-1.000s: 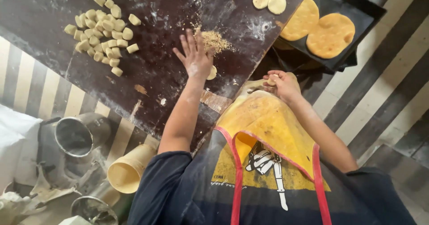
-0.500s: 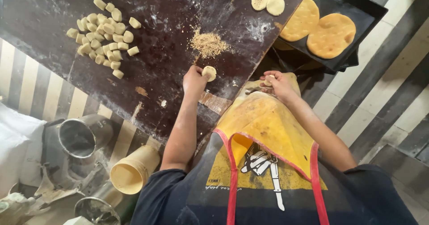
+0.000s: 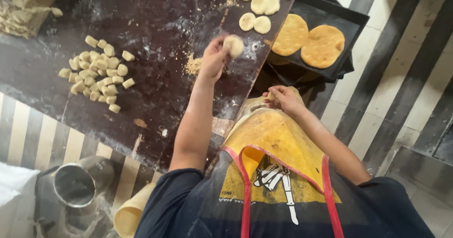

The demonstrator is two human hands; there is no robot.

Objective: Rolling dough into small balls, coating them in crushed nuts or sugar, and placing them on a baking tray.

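1. Right now we hold our left hand [image 3: 213,58] above the dark table [image 3: 155,25], just left of the frame's centre and near the top, with its fingers curled round a small flattened dough piece [image 3: 233,45] that sits at the fingertips, lifted clear of the table.
2. Our right hand [image 3: 285,100] rests lower, at mid-frame, against the top of the yellow apron [image 3: 273,139]; its fingers are bent inward and seem to pinch a small pale bit, though we cannot tell what that bit is.
3. Just left of our raised hand, a small heap of crumbs [image 3: 192,65] lies on the table.
4. Toward the left of the frame, a pile of cut dough chunks [image 3: 96,75] sits on the table, well apart from both hands.
5. At the top centre, several small dough discs [image 3: 257,11] lie near the table's right edge, above the piece we hold.
6. To the upper right, a black tray [image 3: 347,23] carries two flat rounds [image 3: 309,39] side by side.
7. In the upper left corner, a big crumbly lump [image 3: 26,6] sits on the table.
8. At the lower left, a metal jug [image 3: 75,186] stands on the striped floor [image 3: 28,139], with a cream rolled cone [image 3: 132,212] just to its right.
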